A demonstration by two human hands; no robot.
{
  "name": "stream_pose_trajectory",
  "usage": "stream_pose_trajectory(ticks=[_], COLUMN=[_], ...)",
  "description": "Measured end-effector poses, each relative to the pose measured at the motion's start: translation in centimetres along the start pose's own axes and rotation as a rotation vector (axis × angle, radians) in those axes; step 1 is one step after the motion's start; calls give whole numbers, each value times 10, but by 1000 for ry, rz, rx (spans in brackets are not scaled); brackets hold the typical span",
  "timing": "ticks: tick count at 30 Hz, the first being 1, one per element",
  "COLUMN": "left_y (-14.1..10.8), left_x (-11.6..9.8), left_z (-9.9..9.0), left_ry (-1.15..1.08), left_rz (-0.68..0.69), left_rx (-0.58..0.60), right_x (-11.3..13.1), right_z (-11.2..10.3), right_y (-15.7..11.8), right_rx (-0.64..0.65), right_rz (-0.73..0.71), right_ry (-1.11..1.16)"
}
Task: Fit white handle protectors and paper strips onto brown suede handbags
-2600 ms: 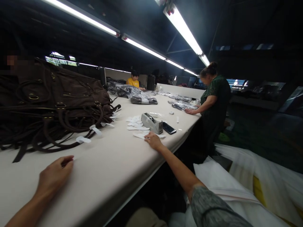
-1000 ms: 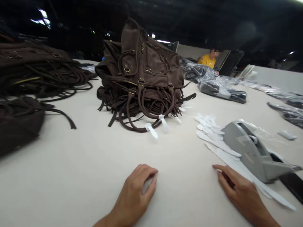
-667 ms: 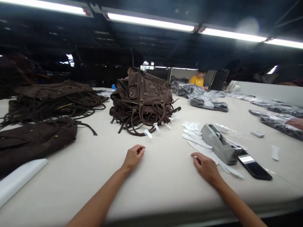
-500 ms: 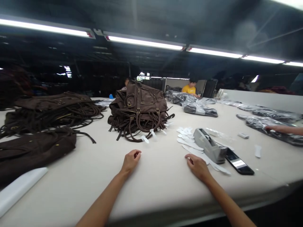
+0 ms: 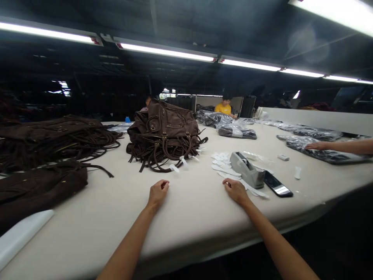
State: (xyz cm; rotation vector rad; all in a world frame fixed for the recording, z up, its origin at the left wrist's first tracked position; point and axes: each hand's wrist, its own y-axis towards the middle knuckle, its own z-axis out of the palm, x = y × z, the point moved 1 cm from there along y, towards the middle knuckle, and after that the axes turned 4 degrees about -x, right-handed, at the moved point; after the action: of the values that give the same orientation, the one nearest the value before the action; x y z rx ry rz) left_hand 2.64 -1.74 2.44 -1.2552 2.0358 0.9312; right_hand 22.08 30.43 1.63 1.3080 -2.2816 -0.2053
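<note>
Cream tabletop (image 5: 189, 237) bears left hand (image 5: 158, 193) and right hand (image 5: 235, 191), fingers (image 5: 164, 185) curled, empty.

There's the left grip (image 5: 157, 193), curled fingers hiding its palm, and out to its left the edge cuts off the dark bags (image 5: 43, 186) and a white sheet (image 5: 23, 237). Straight ahead, the bag heap (image 5: 163, 128) all but hides someone (image 5: 148, 102) behind it, face blurred. Over past the right grip (image 5: 236, 191), the tape dispenser (image 5: 246, 170) covers part of the white strips (image 5: 223, 165), that little white piece (image 5: 297, 172) is too small to call, and a co-worker's arm (image 5: 346, 147) runs off the edge!
</note>
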Motion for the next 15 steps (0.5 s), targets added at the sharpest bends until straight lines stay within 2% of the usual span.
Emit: stream_pose_trajectory(ticks=[6, 15], left_y=[1, 0], left_x=[0, 6], left_z=[1, -1], left_ry=[6, -14], left_rz=[23, 68], left_rx=[15, 26], right_x=[-2, 17], right_z=[-2, -8], right_y=[0, -3], right_rx=[-12, -19], right_rz=[30, 90], right_ry=[-15, -136])
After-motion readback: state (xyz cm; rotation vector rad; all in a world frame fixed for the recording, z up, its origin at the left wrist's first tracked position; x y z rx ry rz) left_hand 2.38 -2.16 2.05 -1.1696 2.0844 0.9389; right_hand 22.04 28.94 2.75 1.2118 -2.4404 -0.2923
